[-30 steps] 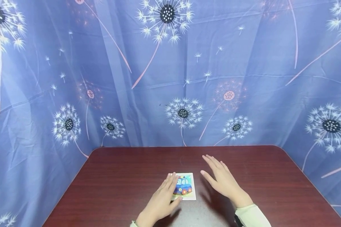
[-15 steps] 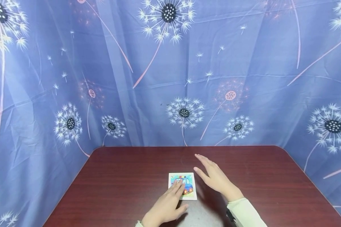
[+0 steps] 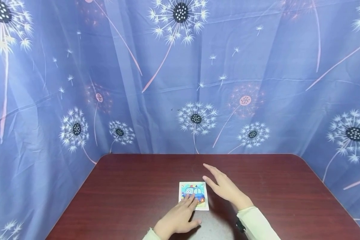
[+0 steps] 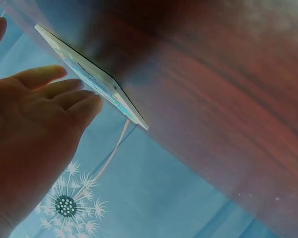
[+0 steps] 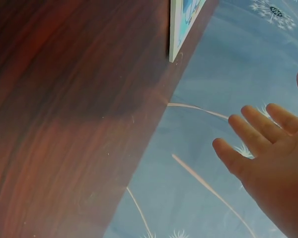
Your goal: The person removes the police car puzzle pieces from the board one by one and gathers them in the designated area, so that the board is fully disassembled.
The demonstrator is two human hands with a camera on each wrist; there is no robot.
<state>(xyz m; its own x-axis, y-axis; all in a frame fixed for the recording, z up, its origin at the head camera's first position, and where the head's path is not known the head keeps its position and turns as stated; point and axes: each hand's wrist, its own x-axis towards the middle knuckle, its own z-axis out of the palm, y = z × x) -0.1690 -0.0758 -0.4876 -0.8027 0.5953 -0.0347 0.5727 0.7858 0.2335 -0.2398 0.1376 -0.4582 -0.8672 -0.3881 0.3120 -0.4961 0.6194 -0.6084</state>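
Observation:
A square white-framed picture puzzle [image 3: 205,204] with a blue cartoon car lies flat on the dark red table. My left hand [image 3: 180,216] is spread over its lower left part, fingers straight and covering some of the picture. In the left wrist view the fingertips of the left hand [image 4: 44,109] are right at the face of the puzzle [image 4: 97,82]. My right hand [image 3: 226,190] hovers just right of the puzzle, fingers extended and thumb apart, holding nothing. The right wrist view shows the right hand [image 5: 278,153] away from the puzzle's edge [image 5: 174,34].
The wooden table [image 3: 132,186] has rounded back corners. Behind it and along both sides hangs a blue curtain [image 3: 156,126] printed with dandelions. Pale green sleeves [image 3: 255,221] cover the forearms, with a dark band at the right wrist.
My left hand has slid right and toward me across the picture, uncovering the car's front. The right hand has come left, closer to the puzzle. The puzzle stays in place on the table.

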